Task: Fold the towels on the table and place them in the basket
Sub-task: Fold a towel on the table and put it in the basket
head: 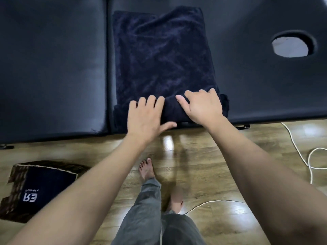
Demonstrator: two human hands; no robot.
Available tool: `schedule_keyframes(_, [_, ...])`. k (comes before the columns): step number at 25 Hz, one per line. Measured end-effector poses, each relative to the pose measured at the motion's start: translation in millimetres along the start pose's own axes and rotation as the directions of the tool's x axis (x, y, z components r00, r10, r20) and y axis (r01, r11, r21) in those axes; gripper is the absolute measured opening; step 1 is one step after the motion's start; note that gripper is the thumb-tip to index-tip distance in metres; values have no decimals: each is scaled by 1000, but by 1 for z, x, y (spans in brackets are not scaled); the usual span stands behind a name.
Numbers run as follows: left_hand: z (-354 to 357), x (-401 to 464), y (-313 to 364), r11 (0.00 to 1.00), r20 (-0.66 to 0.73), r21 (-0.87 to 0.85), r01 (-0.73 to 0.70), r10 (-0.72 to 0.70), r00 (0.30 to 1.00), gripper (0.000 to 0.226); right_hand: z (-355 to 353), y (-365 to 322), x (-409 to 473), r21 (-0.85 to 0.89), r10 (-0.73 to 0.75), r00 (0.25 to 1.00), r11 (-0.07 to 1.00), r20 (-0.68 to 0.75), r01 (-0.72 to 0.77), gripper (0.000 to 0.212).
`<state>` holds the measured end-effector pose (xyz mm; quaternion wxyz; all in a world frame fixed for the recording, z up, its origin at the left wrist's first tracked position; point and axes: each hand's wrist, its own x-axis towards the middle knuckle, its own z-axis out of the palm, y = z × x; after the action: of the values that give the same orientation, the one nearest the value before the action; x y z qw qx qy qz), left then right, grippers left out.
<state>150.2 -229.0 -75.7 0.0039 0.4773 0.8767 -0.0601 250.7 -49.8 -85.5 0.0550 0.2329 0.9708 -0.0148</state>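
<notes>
A dark navy towel (162, 55) lies lengthwise on the black padded table (53, 68), its near end rolled into a thick roll at the table's front edge. My left hand (145, 117) rests on the left part of that roll, fingers spread over the top and thumb under its front. My right hand (203, 106) presses on the right part of the roll, fingers curled over it. On the floor at lower left stands a woven basket (16, 188) with a dark folded towel (46, 188) bearing white lettering inside.
The table has a seam (108, 68) left of the towel and an oval face hole (293, 45) at the right. White cable (300, 156) loops over the wooden floor at right. My bare feet and grey trousers (150, 209) are below the table edge.
</notes>
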Motion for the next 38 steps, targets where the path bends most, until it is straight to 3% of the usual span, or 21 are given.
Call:
schedule_keyframes(3, [3, 1, 5, 1000, 48, 14, 12, -13, 999, 89, -7, 2, 16, 129, 50, 987, 989, 153, -70, 54])
schedule_keyframes(5, [-2, 19, -6, 998, 110, -59, -23, 29, 994, 72, -3, -2, 12, 74, 78, 997, 994, 24, -79, 49])
schedule_keyframes(8, [-10, 48, -26, 969, 270, -245, -43, 111, 956, 67, 15, -10, -27, -34, 74, 969, 996, -234, -85, 50])
schedule_keyframes(11, [-22, 66, -42, 904, 413, -428, -4, 200, 888, 65, 27, -16, -44, -25, 53, 974, 998, -219, -60, 66])
schedule_keyframes(13, [-26, 69, -41, 903, 444, -429, 14, 197, 874, 65, 26, -11, -33, -57, 42, 979, 997, -202, -55, 64])
schedule_keyframes(15, [-22, 59, -36, 946, 355, -323, -24, 144, 924, 68, 21, -7, -20, -97, 4, 973, 995, -231, -27, 53])
schedule_keyframes(17, [-9, 34, -22, 988, 137, -146, -40, 60, 989, 80, 16, -2, -6, -110, -16, 976, 994, -217, -9, 47])
schedule_keyframes(20, [6, 11, 14, 990, -43, -112, 81, -87, 995, 78, -6, 1, 21, -23, -7, 1000, 1000, 17, 8, 49])
schedule_keyframes(22, [10, 21, 20, 985, -55, -126, 121, -128, 990, 71, -16, 6, 40, 130, 6, 986, 991, 168, -29, 50])
schedule_keyframes(24, [13, 40, 9, 989, -65, -111, 95, -103, 993, 64, -19, 8, 46, 168, 26, 985, 984, 171, -55, 48])
schedule_keyframes(28, [4, 77, -7, 989, 42, -117, 87, -83, 996, 61, 2, -11, 16, -66, 116, 970, 989, -214, -133, 36])
schedule_keyframes(32, [-2, 100, -8, 971, 193, -177, 161, -126, 973, 59, 13, -18, 17, -27, 128, 949, 989, -289, -142, 41])
schedule_keyframes(36, [5, 78, -3, 971, -7, -170, 170, -174, 985, 53, 6, -7, 49, -74, 53, 964, 994, -262, -75, 42])
schedule_keyframes(38, [9, 65, 6, 971, -65, -174, 161, -174, 983, 48, -6, -1, 71, -32, 25, 997, 999, -74, -28, 47])
